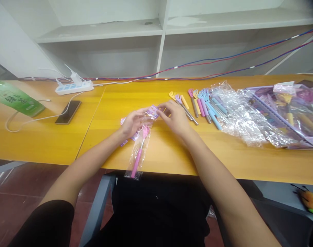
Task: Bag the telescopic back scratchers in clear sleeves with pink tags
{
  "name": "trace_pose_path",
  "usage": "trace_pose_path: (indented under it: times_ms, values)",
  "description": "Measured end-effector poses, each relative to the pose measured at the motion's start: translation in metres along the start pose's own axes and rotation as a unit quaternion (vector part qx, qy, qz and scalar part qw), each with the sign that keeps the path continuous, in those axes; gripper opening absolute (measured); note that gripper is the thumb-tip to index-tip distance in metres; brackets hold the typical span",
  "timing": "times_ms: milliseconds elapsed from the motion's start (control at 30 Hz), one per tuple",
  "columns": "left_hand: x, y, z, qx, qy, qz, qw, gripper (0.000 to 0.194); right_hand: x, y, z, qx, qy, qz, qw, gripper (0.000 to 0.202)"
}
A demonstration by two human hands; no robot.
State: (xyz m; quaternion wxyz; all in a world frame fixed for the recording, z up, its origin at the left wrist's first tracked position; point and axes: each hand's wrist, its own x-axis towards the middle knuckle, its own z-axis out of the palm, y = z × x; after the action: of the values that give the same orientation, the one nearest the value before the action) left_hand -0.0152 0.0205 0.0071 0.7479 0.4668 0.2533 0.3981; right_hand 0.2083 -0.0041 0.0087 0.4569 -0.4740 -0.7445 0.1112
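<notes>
A pink back scratcher (137, 161) with a claw-shaped head lies in a clear plastic bag (144, 145), its handle end reaching past the table's front edge. At the bag's top is a small purple printed card (153, 112). My left hand (132, 124) is closed around the upper part of the bag, beside the card. From the right, my right hand (175, 118) pinches the card's edge between thumb and fingers. More purple cards (124, 142) lie partly hidden beneath my left hand.
Loose back scratchers (204, 103) in several colours lie right of my hands. Beyond them are crumpled clear bags (245, 116) and a purple box (272, 123) holding bagged scratchers. Leftward are a phone (68, 112), a power strip (74, 87) and a green package (17, 98).
</notes>
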Motion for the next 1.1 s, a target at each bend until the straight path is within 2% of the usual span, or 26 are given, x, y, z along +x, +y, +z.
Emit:
trace_pose_path:
  times_ms: [267, 633, 1100]
  values:
    - [0.0011, -0.0015, 0.0000, 0.001, 0.003, -0.009, 1.000, 0.046, -0.0012, -0.0017, -0.0010, -0.002, -0.035, -0.003, 0.999, 0.015]
    - [0.0020, -0.0015, -0.0029, -0.014, -0.013, -0.008, 1.000, 0.048, -0.0037, -0.0050, 0.0043, -0.006, -0.048, -0.033, 0.998, 0.013]
    - [0.0011, -0.0026, -0.0015, 0.002, 0.015, 0.000, 1.000, 0.051, -0.0060, -0.0068, 0.0044, 0.010, -0.058, -0.052, 0.997, 0.022]
